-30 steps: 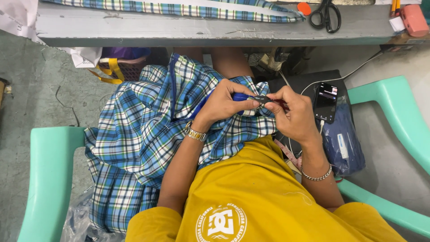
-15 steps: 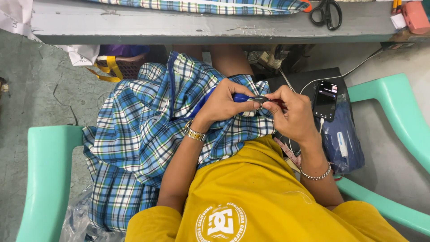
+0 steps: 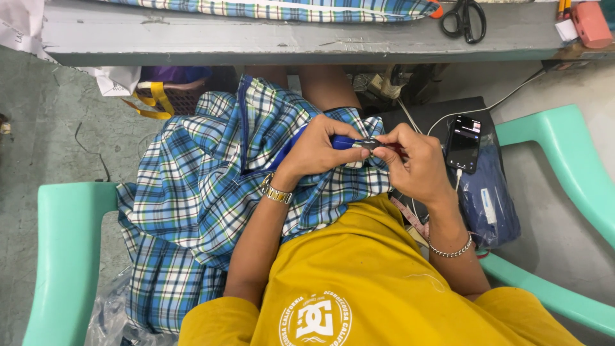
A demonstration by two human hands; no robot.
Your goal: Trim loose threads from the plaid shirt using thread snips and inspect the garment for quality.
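- Left hand (image 3: 323, 150): curled shut, fingers bunching the plaid fabric (image 3: 205, 192) and pinching a blue strip (image 3: 343, 141) — apparently a zipper tape — at chest height above the lap.
- Right hand (image 3: 413, 163): closed, fingertips meeting the left hand's at a small dark metallic piece (image 3: 370, 142) on the strip's end; what the piece is cannot be told.
- Plaid fabric: soft woven cloth in blue, white and green checks, heavily folded, draped over the lap and spilling down toward the floor on the person's left. A dark blue band runs along one fold.
- Wrists: a gold-toned watch (image 3: 277, 192) on the left, a thin chain bracelet (image 3: 450, 251) on the right.
- Seating: smooth mint-green plastic chair arms (image 3: 64, 256) flank the person closely on both sides; elbows sit just inside them.
- Table edge (image 3: 288, 48): grey, scuffed, running across the top just beyond the knees; black-handled scissors (image 3: 466, 18) lie on it, well apart from the hands.
- A dark phone (image 3: 464, 143) with a cable rests on a blue bundle (image 3: 493, 205) just beside the right hand.
- Against the earlier frames: both hands remain locked at the same spot on the strip; the fabric folds are essentially unchanged — only the view has shifted slightly.
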